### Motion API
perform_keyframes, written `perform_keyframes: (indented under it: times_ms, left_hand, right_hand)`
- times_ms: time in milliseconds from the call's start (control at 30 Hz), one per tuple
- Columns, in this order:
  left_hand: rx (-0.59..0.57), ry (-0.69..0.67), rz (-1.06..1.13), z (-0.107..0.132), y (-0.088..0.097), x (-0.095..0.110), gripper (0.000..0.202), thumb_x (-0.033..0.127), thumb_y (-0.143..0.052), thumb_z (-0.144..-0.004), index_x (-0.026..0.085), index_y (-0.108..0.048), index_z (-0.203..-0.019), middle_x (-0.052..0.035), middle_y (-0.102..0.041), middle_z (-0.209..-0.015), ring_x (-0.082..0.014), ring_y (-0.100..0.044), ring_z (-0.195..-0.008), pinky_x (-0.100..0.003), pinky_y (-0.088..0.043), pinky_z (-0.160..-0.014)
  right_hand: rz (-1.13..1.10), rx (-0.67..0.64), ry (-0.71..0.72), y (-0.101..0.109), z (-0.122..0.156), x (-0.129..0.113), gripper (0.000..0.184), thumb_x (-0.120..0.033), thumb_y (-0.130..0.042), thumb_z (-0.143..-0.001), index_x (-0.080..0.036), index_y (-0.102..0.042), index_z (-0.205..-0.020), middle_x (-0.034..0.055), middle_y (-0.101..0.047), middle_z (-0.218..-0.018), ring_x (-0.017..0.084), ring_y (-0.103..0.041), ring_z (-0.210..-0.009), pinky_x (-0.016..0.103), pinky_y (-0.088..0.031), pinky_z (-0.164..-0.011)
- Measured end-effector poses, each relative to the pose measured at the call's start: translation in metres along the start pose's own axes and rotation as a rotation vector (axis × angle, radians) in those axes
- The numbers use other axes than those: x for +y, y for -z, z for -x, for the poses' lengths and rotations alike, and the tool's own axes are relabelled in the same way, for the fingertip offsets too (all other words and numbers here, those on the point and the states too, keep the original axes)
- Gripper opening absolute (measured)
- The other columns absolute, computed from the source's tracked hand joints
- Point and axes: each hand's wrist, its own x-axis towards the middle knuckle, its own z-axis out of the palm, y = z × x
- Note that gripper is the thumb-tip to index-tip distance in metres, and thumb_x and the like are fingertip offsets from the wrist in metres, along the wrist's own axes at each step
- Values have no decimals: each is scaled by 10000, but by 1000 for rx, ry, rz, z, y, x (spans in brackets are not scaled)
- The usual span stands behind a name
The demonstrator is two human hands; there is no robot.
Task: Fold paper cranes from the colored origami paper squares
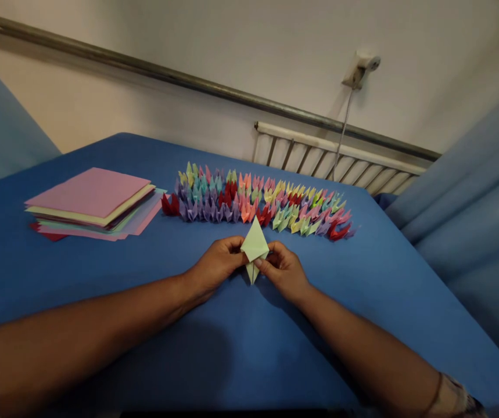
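Note:
A pale green folded paper piece (pixel 254 245), kite-shaped with a point up, is pinched from both sides over the blue tabletop (pixel 240 342). My left hand (pixel 216 264) grips its left edge with closed fingers. My right hand (pixel 283 268) grips its right edge, fingers curled. Just beyond the hands stand several rows of small folded paper cranes (pixel 258 200) in purple, red, pink, yellow and green.
A stack of coloured paper sheets (pixel 94 203), pink on top, lies at the left of the table. Blue fabric (pixel 471 203) hangs at the right and far left. A white radiator (pixel 331 157) and a grey pipe run along the wall behind.

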Motion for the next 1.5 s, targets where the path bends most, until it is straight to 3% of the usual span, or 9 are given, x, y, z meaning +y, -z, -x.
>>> perform_keyframes:
  times_ms: [167, 400, 533, 633, 833, 1067, 1200, 1367, 1500]
  left_hand:
    - [-34, -54, -107, -1, 1, 1, 281, 341, -769, -655, 147, -676, -836, -35, -688, -809, -164, -617, -726, -278, -488, -692]
    - [-91, -207, -230, 0, 2, 3, 318, 323, -770, -664, 155, -677, -917, -39, -703, -879, -192, -641, -823, -316, -509, -792]
    - [-12, -170, -194, 4, 1, 8, 284, 381, -729, -723, 141, -691, -871, -42, -706, -841, -183, -634, -763, -303, -505, -729]
    - [65, -142, -148, 4, 0, 8, 287, 390, -741, -714, 141, -690, -846, -39, -704, -822, -174, -626, -736, -284, -497, -685]
    - [15, -32, 61, 0, 1, 4, 319, 391, -768, -714, 125, -685, -867, -55, -707, -790, -172, -639, -692, -297, -508, -660]
    - [23, 27, 166, -2, 3, 7, 294, 365, -747, -748, 106, -700, -880, -88, -726, -859, -184, -660, -787, -295, -510, -722]
    - [29, 26, 111, -4, 5, 8, 279, 361, -737, -747, 112, -694, -865, -80, -717, -831, -169, -650, -743, -273, -494, -670]
    - [122, -53, -142, -8, 10, 9, 256, 362, -735, -737, 128, -635, -709, -2, -620, -605, -103, -535, -549, -229, -406, -553]
    - [105, -83, -194, -10, 11, 10, 266, 386, -693, -761, 129, -640, -720, -3, -623, -613, -111, -536, -565, -234, -403, -566]
  right_hand:
    - [12, -16, 47, 0, 0, 3, 212, -401, -722, -717, -227, -623, -785, -3, -631, -767, 151, -592, -703, 279, -487, -662]
    - [253, -39, 138, 8, 1, 6, 108, -318, -655, -794, -212, -639, -807, -7, -600, -743, 128, -542, -657, 256, -454, -626]
    - [212, -58, 96, 5, 6, 1, 128, -335, -658, -811, -219, -610, -838, -27, -596, -699, 119, -542, -623, 242, -434, -584]
    - [75, -54, 39, 0, 8, -1, 244, -357, -744, -736, -223, -572, -846, -35, -641, -720, 116, -583, -623, 240, -459, -588]
    - [-17, -69, -88, -1, 3, -1, 314, -455, -756, -711, -194, -596, -785, -25, -662, -621, 120, -624, -521, 250, -508, -537]
    - [13, 20, -90, 10, -3, -9, 346, -490, -764, -687, -184, -609, -732, -28, -645, -543, 98, -552, -397, 211, -435, -416]
    - [13, 78, -85, 14, -5, -11, 346, -494, -760, -678, -182, -621, -729, -38, -626, -523, 79, -514, -380, 195, -395, -401]
    - [23, 119, -105, 19, -9, -11, 365, -508, -757, -663, -177, -623, -734, -42, -612, -510, 72, -490, -373, 190, -368, -394]
    - [44, 112, -96, 21, -11, -7, 376, -524, -741, -676, -175, -625, -750, -39, -616, -525, 73, -495, -384, 192, -370, -402]
